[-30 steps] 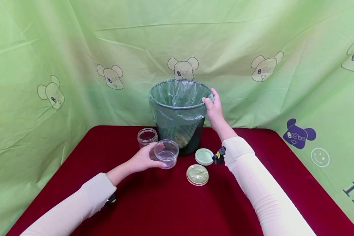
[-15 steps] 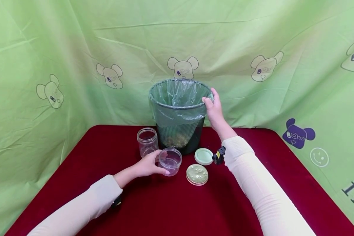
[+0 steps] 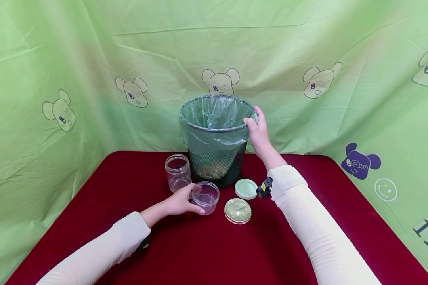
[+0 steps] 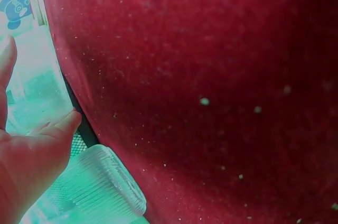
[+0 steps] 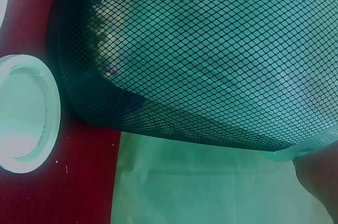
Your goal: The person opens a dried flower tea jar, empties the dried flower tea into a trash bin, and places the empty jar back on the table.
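Thumb and fingers of my left hand (image 3: pixel 180 201) grip a short, clear, round tub (image 3: pixel 207 205) from its left side, low at the table; the tub stands upright with its mouth uncovered. Behind that hand is a taller clear jar (image 3: pixel 178 177), also lidless, beside the bin. My right hand (image 3: pixel 259 132) holds the right rim of a black mesh waste bin (image 3: pixel 235 164), thumb over the edge. A translucent green bin liner (image 3: pixel 217 138) is folded over this rim. Tan crumbly stuff (image 3: pixel 212 170) shows through the mesh (image 5: pixel 200 49) near the bottom.
To the right of the tub lie a gold lid (image 3: pixel 237 210) and, behind it, a pale green lid (image 3: pixel 246 189). Dark red cloth (image 3: pixel 199 249) covers the table, with small specks in the left wrist view. A green printed curtain (image 3: pixel 164 47) hangs behind.
My left hand has brought the tub down and slightly right, toward the table, uncovering more of the taller jar. The right hand stays on the bin's rim.
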Demonstrator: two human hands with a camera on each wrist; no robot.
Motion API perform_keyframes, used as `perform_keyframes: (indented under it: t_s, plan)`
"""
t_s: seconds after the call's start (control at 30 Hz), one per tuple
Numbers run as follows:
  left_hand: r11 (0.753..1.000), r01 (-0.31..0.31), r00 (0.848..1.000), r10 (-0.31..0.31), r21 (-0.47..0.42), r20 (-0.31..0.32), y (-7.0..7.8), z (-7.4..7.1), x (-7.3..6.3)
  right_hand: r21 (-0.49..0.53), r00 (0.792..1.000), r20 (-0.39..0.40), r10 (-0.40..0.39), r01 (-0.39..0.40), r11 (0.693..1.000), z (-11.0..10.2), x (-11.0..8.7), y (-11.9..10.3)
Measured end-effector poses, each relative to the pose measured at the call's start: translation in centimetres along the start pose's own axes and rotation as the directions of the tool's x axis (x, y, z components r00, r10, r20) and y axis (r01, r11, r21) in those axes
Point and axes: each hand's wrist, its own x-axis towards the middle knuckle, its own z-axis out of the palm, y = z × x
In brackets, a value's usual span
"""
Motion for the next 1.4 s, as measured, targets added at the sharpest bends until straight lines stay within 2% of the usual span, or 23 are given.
perform_keyframes:
  t_s: [0.47,0.7,0.93,1.2,1.4]
  plan:
    - [0.999,0.009,1.000,-0.009,0.041,-0.020,-0.73,0.63,0.16,-0.030,1.000,0.000,0.005,-0.005,1.000,-0.22,-0.05,0.09]
    - [0.997,0.035,0.999,-0.033,0.071,-0.032,-0.76,0.85,0.15,-0.054,1.000,0.001,0.025,-0.025,0.998,-0.26,-0.06,-0.16]
    - [0.995,0.020,0.999,-0.017,0.094,-0.031,-0.74,0.89,0.05,-0.046,0.999,0.015,0.036,-0.035,0.998,-0.29,-0.01,-0.28]
    - [0.994,0.041,0.999,-0.038,0.103,-0.035,-0.58,0.96,-0.12,-0.011,0.997,0.061,0.047,-0.046,0.999,-0.50,0.14,-0.32]
    - [0.993,0.037,0.999,-0.034,0.112,-0.035,-0.66,0.96,-0.10,-0.040,0.994,0.097,0.058,-0.054,0.998,-0.79,0.12,-0.52]
